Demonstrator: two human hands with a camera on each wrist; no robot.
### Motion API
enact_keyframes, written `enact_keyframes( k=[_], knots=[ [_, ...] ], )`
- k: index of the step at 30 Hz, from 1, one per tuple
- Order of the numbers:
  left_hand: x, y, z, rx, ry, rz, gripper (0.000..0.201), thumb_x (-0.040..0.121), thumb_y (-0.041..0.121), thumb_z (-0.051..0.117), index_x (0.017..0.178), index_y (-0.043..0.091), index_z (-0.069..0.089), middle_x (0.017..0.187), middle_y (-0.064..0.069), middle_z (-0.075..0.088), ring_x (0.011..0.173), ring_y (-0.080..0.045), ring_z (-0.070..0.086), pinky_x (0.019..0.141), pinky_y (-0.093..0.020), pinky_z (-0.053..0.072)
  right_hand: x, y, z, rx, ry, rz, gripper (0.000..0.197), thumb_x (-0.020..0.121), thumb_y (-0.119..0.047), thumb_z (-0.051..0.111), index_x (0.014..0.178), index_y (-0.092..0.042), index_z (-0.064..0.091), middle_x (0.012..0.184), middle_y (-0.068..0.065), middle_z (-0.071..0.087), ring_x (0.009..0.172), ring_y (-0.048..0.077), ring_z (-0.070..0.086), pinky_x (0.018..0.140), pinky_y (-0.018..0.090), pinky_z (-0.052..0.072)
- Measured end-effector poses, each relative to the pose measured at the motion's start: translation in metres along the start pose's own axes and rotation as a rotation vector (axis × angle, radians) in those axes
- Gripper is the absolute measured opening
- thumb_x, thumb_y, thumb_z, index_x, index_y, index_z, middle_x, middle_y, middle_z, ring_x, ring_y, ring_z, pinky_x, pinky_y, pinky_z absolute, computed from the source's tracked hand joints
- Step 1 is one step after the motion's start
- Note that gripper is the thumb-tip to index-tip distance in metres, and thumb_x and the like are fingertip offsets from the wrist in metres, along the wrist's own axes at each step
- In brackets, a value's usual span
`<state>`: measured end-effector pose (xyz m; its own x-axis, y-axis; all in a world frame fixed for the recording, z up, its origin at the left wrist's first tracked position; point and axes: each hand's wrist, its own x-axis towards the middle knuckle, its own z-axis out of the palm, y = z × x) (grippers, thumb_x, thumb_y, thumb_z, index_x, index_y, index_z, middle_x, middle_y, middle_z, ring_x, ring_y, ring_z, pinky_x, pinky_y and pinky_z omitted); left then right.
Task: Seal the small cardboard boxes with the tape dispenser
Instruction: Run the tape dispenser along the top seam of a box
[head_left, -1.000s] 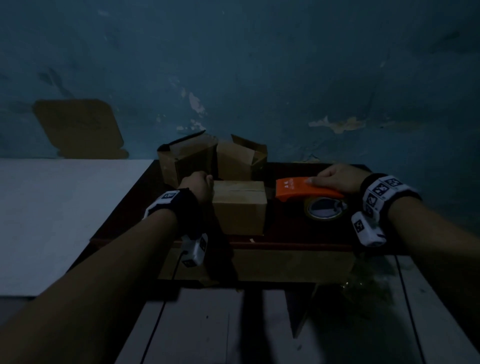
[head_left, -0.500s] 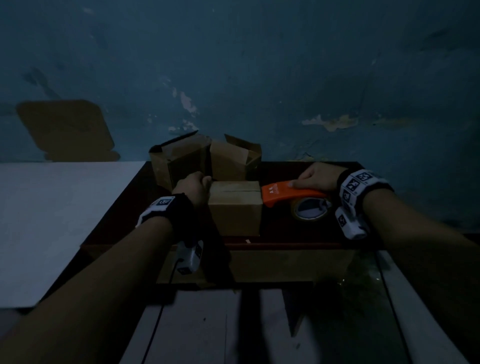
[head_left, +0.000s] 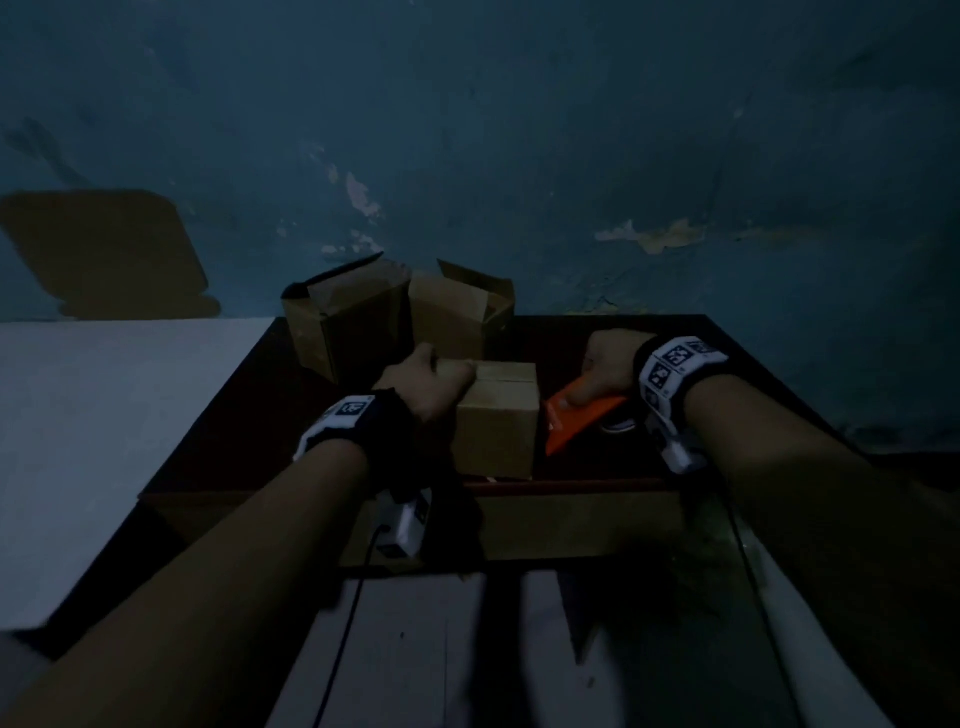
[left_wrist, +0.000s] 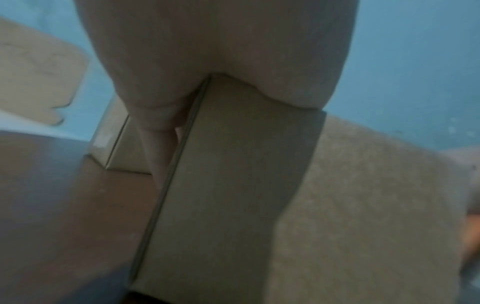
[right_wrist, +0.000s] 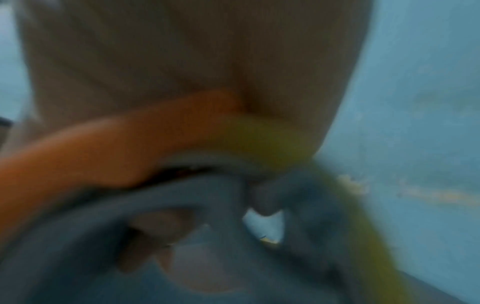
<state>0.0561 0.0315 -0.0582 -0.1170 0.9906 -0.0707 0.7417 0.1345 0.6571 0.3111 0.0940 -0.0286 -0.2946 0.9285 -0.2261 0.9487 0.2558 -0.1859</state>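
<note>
Closed brown cardboard box (head_left: 497, 415), flaps meeting along a centre seam, on the dark table (head_left: 218, 415). Left hand (head_left: 426, 387) grips its left top edge. Just right of the box, right hand (head_left: 605, 371) clasps the orange tape dispenser (head_left: 576, 415).

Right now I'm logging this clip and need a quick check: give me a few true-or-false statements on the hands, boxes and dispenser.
1. The left hand holds the closed box. True.
2. The right hand is empty. False: it grips the orange tape dispenser.
3. Two open boxes stand behind the closed box. True.
4. The dispenser rests on top of the closed box. False: it is to the box's right, beside it.
</note>
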Motion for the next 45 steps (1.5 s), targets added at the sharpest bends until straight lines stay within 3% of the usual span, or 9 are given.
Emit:
enact_keyframes(
  k=[10,20,23,26,30,35,40,43,45],
  knots=[
    [-0.002,0.000,-0.002,-0.044,0.014,-0.024,0.071,0.085,0.068,0.043,0.142,0.026,0.035,0.133,-0.009,0.051,0.101,-0.028,0.053,0.079,-0.031,0.044,-0.009,0.021,0.005,0.272,-0.021,0.105,0.056,0.064,-0.061,0.078,0.046,-0.019,0.047,0.050,-0.002,0.049,0.055,0.014,0.047,0.058,0.026,0.036],
    [-0.006,0.003,-0.002,-0.024,0.017,-0.029,0.073,0.087,0.067,0.044,0.145,0.023,0.031,0.139,-0.012,0.047,0.115,-0.034,0.052,0.082,-0.032,0.043,-0.031,0.028,0.001,0.345,0.237,0.161,0.062,0.079,-0.070,0.056,0.048,-0.019,0.041,0.051,0.003,0.043,0.048,0.017,0.044,0.054,0.028,0.031],
    [-0.006,0.002,-0.001,-0.033,0.018,-0.020,0.071,0.087,0.066,0.045,0.142,0.023,0.034,0.136,-0.011,0.049,0.112,-0.033,0.053,0.080,-0.032,0.041,-0.025,0.028,0.018,0.337,0.253,0.179,0.049,0.085,-0.061,0.055,0.069,-0.017,0.067,0.074,0.006,0.066,0.067,0.019,0.062,0.065,0.030,0.047],
    [-0.006,0.001,-0.001,-0.042,0.027,-0.020,0.071,0.086,0.067,0.045,0.140,0.023,0.036,0.134,-0.012,0.051,0.109,-0.032,0.053,0.078,-0.031,0.040,-0.021,0.025,0.026,0.378,0.297,0.146,0.047,0.085,-0.059,0.057,0.094,-0.015,0.071,0.092,0.007,0.068,0.082,0.021,0.064,0.077,0.031,0.051],
    [-0.006,0.000,0.001,-0.061,0.029,-0.018,0.070,0.087,0.066,0.044,0.141,0.022,0.035,0.135,-0.013,0.049,0.113,-0.034,0.053,0.080,-0.032,0.041,-0.021,0.021,0.030,0.234,0.397,0.101,0.051,0.080,-0.062,0.062,0.106,-0.018,0.067,0.099,0.004,0.067,0.089,0.021,0.062,0.081,0.034,0.052],
    [-0.005,-0.001,0.000,-0.069,0.029,-0.017,0.072,0.086,0.067,0.046,0.141,0.022,0.036,0.136,-0.012,0.050,0.113,-0.033,0.053,0.080,-0.032,0.041,-0.022,0.020,0.049,-0.005,0.298,0.092,0.068,0.070,-0.070,0.066,0.117,-0.020,0.063,0.109,0.003,0.066,0.091,0.019,0.062,0.079,0.035,0.054],
    [-0.009,0.001,-0.004,-0.048,0.044,-0.019,0.073,0.087,0.066,0.046,0.143,0.022,0.034,0.137,-0.011,0.049,0.114,-0.033,0.053,0.086,-0.034,0.047,-0.030,0.005,0.045,-0.169,0.486,0.058,0.049,0.085,-0.062,0.052,0.109,-0.020,0.064,0.107,0.003,0.064,0.100,0.022,0.055,0.086,0.035,0.042],
    [-0.010,0.001,-0.004,-0.046,0.042,-0.007,0.071,0.086,0.066,0.046,0.141,0.021,0.036,0.135,-0.011,0.050,0.110,-0.032,0.055,0.082,-0.034,0.047,-0.033,-0.020,0.041,0.107,0.706,-0.038,0.030,0.095,-0.042,0.047,0.105,-0.019,0.063,0.109,0.003,0.061,0.107,0.023,0.051,0.089,0.035,0.037],
    [-0.010,0.001,-0.003,-0.051,0.045,-0.012,0.071,0.085,0.068,0.045,0.139,0.023,0.036,0.132,-0.011,0.051,0.107,-0.033,0.056,0.081,-0.035,0.048,-0.032,-0.046,0.040,0.381,0.716,-0.170,0.026,0.099,-0.030,0.045,0.113,-0.015,0.062,0.115,0.005,0.060,0.111,0.022,0.052,0.091,0.033,0.041]
  ],
)
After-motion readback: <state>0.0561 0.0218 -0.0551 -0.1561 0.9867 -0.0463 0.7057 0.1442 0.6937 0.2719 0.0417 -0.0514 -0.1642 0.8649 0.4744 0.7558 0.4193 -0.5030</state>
